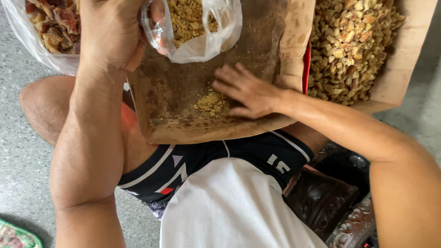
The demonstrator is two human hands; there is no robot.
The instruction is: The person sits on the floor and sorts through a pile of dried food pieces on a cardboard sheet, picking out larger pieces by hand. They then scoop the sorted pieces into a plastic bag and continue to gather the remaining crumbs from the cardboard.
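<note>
Seen from above, seated over a grey speckled floor. Left hand closed around the gathered mouth of a small clear plastic bag, part filled with yellowish crumbs and held above a stained cardboard box resting at the knees. Right hand lying palm down inside that box, fingers loosely spread and slightly curled, holding nothing, fingertips touching a small heap of the same yellowish crumbs on the box bottom near its front wall. Just to the right, a second cardboard box heaped with pale chopped pieces. At top left, a larger clear bag of reddish-brown chunks. At lower right, a dark carved wooden piece
</note>
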